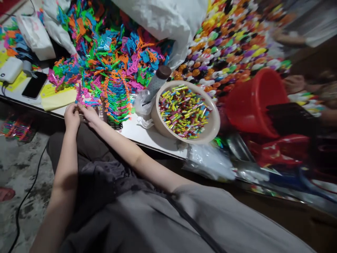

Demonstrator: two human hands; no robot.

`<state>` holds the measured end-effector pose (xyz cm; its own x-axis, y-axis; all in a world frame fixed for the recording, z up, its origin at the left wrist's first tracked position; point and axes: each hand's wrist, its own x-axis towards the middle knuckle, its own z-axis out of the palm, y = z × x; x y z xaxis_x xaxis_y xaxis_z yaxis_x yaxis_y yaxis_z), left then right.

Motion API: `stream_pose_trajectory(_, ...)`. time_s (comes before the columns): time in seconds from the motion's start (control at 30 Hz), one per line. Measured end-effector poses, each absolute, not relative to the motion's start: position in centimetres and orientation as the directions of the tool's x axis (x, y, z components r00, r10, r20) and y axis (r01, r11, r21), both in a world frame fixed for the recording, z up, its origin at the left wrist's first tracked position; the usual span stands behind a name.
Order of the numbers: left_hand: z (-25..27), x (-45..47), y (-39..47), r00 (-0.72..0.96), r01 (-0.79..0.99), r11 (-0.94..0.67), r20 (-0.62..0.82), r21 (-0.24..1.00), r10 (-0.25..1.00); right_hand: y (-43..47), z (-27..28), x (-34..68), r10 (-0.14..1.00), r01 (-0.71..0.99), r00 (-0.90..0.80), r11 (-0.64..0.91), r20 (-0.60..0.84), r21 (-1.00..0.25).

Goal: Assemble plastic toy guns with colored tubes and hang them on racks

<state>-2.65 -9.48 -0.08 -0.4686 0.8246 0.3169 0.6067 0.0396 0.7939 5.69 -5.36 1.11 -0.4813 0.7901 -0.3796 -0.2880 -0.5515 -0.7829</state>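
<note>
Table (168, 143) spans your front
Plastic pieces (110, 49) heaped behind, likely for easy reach
Bowl (216, 123) right, walls probably stopping contents scattering
Stacked row (117, 96) nearer you
Your left hand (72, 115), right hand (90, 114) meet beside pink pieces (86, 97) at edge; can't tell whether fingers grip anything

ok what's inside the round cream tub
The cream tub holds small, glossy, tube-like pieces in yellow, red, blue and pink. They cover the bottom; anything beneath is hidden.
</note>
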Motion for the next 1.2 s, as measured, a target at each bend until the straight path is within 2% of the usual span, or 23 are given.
stream_pose_trajectory(0.1, -0.4, -3.8, -8.9, -0.531, 0.501, 0.027, 0.282, 0.865, 0.799, -5.5, 1.7, 5.1, 0.694, -0.452, -0.503, -0.719, -0.515, -0.527)
stream_pose_trajectory(0.17, -0.6, -4.3, -8.7, -0.592, 0.376, -0.010, 0.248, 0.926, 0.767, -5.7, 2.4, 5.4, 0.623, -0.498, -0.550, -0.779, -0.556, -0.381)
stream_pose_trajectory(0.27, -0.8, -4.7, -8.8, -0.732, 0.162, -0.080, 0.174, 0.984, 0.659, -6.6, 3.9, 6.5, 0.538, -0.460, -0.703, -0.843, -0.465, -0.279)
stream_pose_trajectory(0.37, -0.9, -4.8, -9.3, -0.791, -0.059, -0.081, 0.003, 0.995, 0.612, -8.3, 5.3, 7.7, 0.436, -0.399, -0.836, -0.900, -0.332, -0.177)
stream_pose_trajectory(0.43, -0.7, -4.8, -9.7, -0.773, -0.122, -0.042, -0.069, 0.992, 0.631, -9.7, 6.0, 8.6, 0.377, -0.343, -0.885, -0.925, -0.273, -0.165)
stream_pose_trajectory(0.53, -0.4, -4.7, -10.3, -0.746, -0.096, -0.010, -0.065, 0.995, 0.663, -11.5, 6.6, 9.7, 0.280, -0.227, -0.933, -0.946, -0.228, -0.233)
stream_pose_trajectory(0.63, -0.4, -4.4, -10.3, -0.725, -0.085, -0.013, -0.053, 0.996, 0.686, -12.2, 6.0, 10.4, 0.304, -0.227, -0.918, -0.930, -0.256, -0.289)
stream_pose_trajectory(0.83, -1.2, -3.5, -9.9, -0.749, -0.078, -0.085, -0.002, 0.993, 0.663, -9.2, 2.7, 10.4, 0.317, -0.256, -0.920, -0.932, -0.229, -0.258)
stream_pose_trajectory(1.0, -1.5, -2.8, -10.4, -0.755, -0.169, -0.052, -0.095, 0.984, 0.649, -7.6, 0.9, 10.7, 0.325, -0.276, -0.919, -0.935, -0.224, -0.223)
stream_pose_trajectory(1.2, -1.4, -2.8, -10.7, -0.702, -0.207, 0.027, -0.168, 0.978, 0.692, -7.5, 0.3, 10.6, 0.308, -0.263, -0.938, -0.931, -0.159, -0.251)
